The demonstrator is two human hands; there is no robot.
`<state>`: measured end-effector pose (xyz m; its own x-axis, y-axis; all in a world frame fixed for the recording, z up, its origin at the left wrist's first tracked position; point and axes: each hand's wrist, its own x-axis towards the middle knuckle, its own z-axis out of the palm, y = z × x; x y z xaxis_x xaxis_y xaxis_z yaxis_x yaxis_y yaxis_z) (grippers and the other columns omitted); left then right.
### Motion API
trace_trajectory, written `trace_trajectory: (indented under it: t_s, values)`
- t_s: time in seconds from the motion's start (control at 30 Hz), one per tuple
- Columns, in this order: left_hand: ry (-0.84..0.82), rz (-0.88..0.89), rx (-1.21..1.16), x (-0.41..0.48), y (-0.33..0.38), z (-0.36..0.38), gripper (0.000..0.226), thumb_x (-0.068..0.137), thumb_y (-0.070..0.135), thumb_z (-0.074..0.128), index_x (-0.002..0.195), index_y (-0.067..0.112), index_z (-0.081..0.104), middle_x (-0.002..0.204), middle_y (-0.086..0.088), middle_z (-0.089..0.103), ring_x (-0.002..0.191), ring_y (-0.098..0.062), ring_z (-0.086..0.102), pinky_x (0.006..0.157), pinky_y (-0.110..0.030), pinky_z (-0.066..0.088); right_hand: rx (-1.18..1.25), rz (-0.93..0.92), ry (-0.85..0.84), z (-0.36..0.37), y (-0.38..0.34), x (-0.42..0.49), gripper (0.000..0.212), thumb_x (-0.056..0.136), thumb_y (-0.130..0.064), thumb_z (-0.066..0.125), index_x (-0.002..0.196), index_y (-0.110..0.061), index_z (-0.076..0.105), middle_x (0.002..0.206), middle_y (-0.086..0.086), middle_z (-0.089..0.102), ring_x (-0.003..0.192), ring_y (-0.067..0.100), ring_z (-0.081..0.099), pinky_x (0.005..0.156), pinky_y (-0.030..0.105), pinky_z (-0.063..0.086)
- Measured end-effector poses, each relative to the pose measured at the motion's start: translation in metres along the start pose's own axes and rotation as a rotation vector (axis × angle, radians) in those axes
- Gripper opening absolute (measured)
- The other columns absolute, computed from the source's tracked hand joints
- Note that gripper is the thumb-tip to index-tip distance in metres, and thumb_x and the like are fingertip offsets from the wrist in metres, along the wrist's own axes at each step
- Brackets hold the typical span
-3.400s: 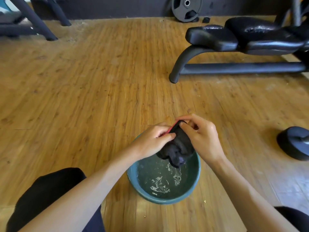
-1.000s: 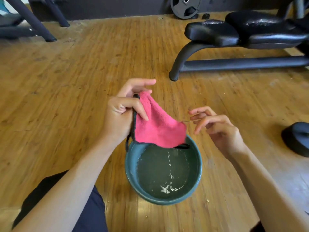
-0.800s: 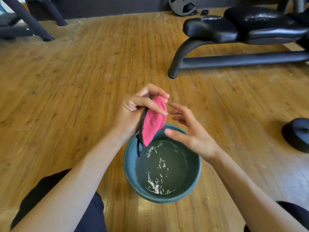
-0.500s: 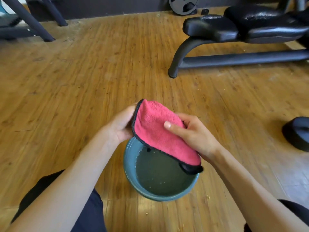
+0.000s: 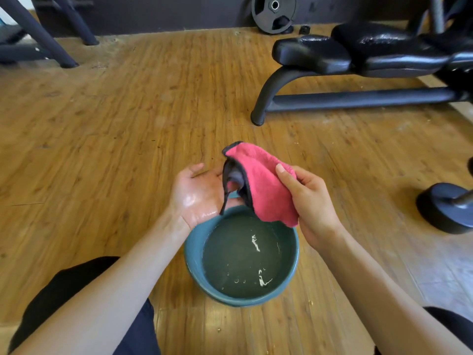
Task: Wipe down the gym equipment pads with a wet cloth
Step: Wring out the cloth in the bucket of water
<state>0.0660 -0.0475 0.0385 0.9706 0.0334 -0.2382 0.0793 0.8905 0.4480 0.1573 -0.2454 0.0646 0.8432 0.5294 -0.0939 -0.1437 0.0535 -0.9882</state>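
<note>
Wooden gym floor [image 5: 102, 124], seen from a head-worn camera looking down on a crouched person's two hands.

**Cloth.** One pink cloth [image 5: 261, 185] with dark trim, bunched and pinched between the thumb and curled fingers of the right hand [image 5: 312, 201]. It hangs over the far rim of the bowl, and a loose dark edge dangles on its left.

**Hands.** The left hand [image 5: 197, 193] lies just left of the cloth, palm up, fingers relaxed, skin glistening wet, holding nothing (whether the dangling trim touches it cannot be told).

**Bowl.** One blue-green bowl [image 5: 194, 262] stands below both hands, holding murky water.

**Governing relation.** The pads lie ahead of and to the right of the cloth-bearing hand, well apart from it. Two are clearly countable, a nearer pad [image 5: 312, 53] and a farther pad [image 5: 378, 44], with more upholstery running out of view at the right. The bench frame [image 5: 358, 98] has its long axis left to right across the view. The right hand is judged the nearer to the pads and already carries the cloth, so the reach would go forward and rightward.

**Surroundings.** One weight plate [image 5: 273, 11] leans on the far wall. One dumbbell head [image 5: 445, 208] rests right of the right hand.
</note>
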Motion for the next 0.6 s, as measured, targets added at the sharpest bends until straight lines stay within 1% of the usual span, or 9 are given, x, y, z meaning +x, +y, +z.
trace_trajectory:
  t_s: [0.07,0.13,0.2,0.3,0.33,0.4,0.47,0.53,0.6]
  values:
    - [-0.132,0.000,-0.032,0.004,-0.010,-0.003,0.063,0.086,0.029,0.050,0.145,0.007,0.049,0.149,-0.020,0.051,0.145,-0.041,0.039,0.112,-0.077,0.025,0.201,0.106,-0.005,0.000,0.004,0.001,0.028,0.103,-0.029,0.060,0.113,-0.008,0.074,0.106,0.009,0.077,0.094,0.020,0.071,0.076,0.030,0.059]
    - [-0.171,0.023,-0.070,0.006,-0.016,0.001,0.054,0.083,0.022,0.064,0.135,0.008,0.058,0.145,-0.015,0.055,0.138,-0.038,0.049,0.113,-0.070,0.031,0.318,0.134,-0.001,-0.004,0.006,0.004,0.033,0.106,-0.026,0.054,0.125,-0.006,0.069,0.123,0.015,0.072,0.112,0.024,0.069,0.093,0.036,0.057]
    - [-0.146,0.025,-0.038,0.009,-0.020,0.007,0.059,0.074,0.017,0.083,0.128,0.011,0.061,0.140,-0.016,0.057,0.123,-0.034,0.060,0.110,-0.055,0.041,0.344,0.142,0.050,-0.007,0.005,0.006,0.034,0.106,-0.025,0.052,0.127,-0.004,0.068,0.128,0.019,0.068,0.114,0.023,0.066,0.101,0.041,0.050]
    - [-0.032,0.080,0.166,0.016,-0.027,0.023,0.058,0.081,0.015,0.082,0.132,0.019,0.054,0.151,-0.020,0.051,0.128,-0.033,0.053,0.119,-0.053,0.032,0.208,0.170,0.071,-0.012,0.003,0.005,0.035,0.103,-0.030,0.048,0.118,-0.010,0.073,0.117,0.013,0.074,0.102,0.024,0.066,0.088,0.041,0.049]
    - [0.052,0.122,0.269,0.017,-0.028,0.029,0.056,0.082,0.012,0.081,0.131,0.019,0.056,0.144,-0.017,0.057,0.125,-0.030,0.057,0.116,-0.051,0.038,0.159,0.171,0.052,-0.014,0.002,0.004,0.037,0.103,-0.030,0.045,0.115,-0.012,0.075,0.109,0.008,0.076,0.095,0.024,0.066,0.083,0.041,0.048]
    - [0.250,0.213,0.500,0.017,-0.030,0.035,0.068,0.077,0.000,0.084,0.135,0.025,0.061,0.130,-0.009,0.066,0.116,-0.025,0.067,0.104,-0.043,0.053,0.083,0.162,-0.012,-0.018,0.002,0.003,0.034,0.105,-0.026,0.043,0.110,-0.015,0.075,0.098,0.004,0.074,0.087,0.022,0.065,0.077,0.040,0.049]
    - [0.339,0.292,0.654,0.013,-0.030,0.036,0.079,0.075,-0.010,0.080,0.137,0.036,0.062,0.133,-0.011,0.066,0.119,-0.027,0.067,0.102,-0.045,0.055,0.029,0.149,-0.084,-0.021,0.003,0.003,0.027,0.107,-0.019,0.047,0.110,-0.017,0.074,0.097,0.002,0.072,0.086,0.020,0.067,0.076,0.038,0.053]
    - [0.264,0.387,0.701,0.009,-0.023,0.034,0.089,0.078,-0.017,0.073,0.142,0.042,0.056,0.138,-0.010,0.065,0.122,-0.023,0.066,0.108,-0.044,0.051,0.119,0.131,-0.145,-0.025,0.005,0.004,0.025,0.106,-0.012,0.050,0.115,-0.018,0.072,0.099,0.004,0.071,0.084,0.018,0.068,0.073,0.034,0.057]
    - [0.057,0.465,0.750,0.003,-0.009,0.040,0.097,0.079,-0.015,0.071,0.147,0.050,0.047,0.138,-0.014,0.063,0.123,-0.027,0.062,0.111,-0.046,0.045,0.294,0.078,-0.202,-0.027,0.005,0.007,0.028,0.098,-0.005,0.053,0.108,-0.020,0.075,0.096,0.006,0.070,0.077,0.015,0.066,0.068,0.030,0.058]
